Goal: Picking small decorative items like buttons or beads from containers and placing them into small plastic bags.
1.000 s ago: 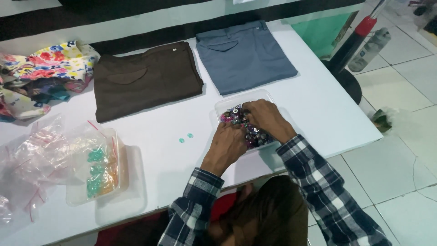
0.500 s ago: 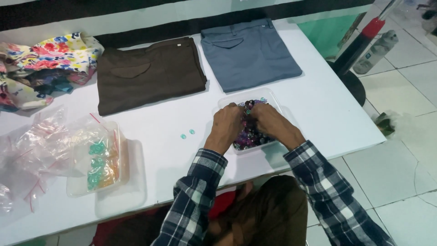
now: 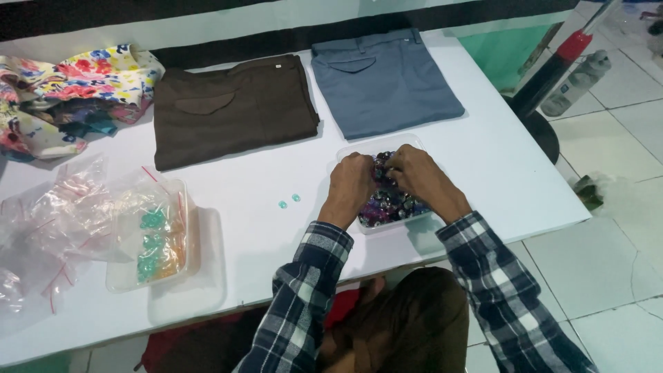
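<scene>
**Two hands in a tray of beads**

Fingers of the left hand [image 3: 351, 181] and right hand [image 3: 414, 176] are curled into dark mixed beads [image 3: 388, 204] filling one clear tray [image 3: 359, 146]; whether they pinch any cannot be told. Two green beads [image 3: 289, 201] lie loose on the white surface [image 3: 262, 235]. Beyond: two folded trousers, brown [image 3: 231, 110] and blue-grey [image 3: 383, 83]. Left: one second tray [image 3: 155, 238].

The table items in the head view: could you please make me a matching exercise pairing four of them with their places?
Things:
1. brown trousers
2. grey-blue trousers
3. two small green beads
4. floral cloth

Places:
A. far left corner of the table
B. loose on the table, left of the left hand
C. far side, right of the other folded pair
D. far side, between floral cloth and other trousers

Pairs: 1-D, 2-C, 3-B, 4-A
</scene>
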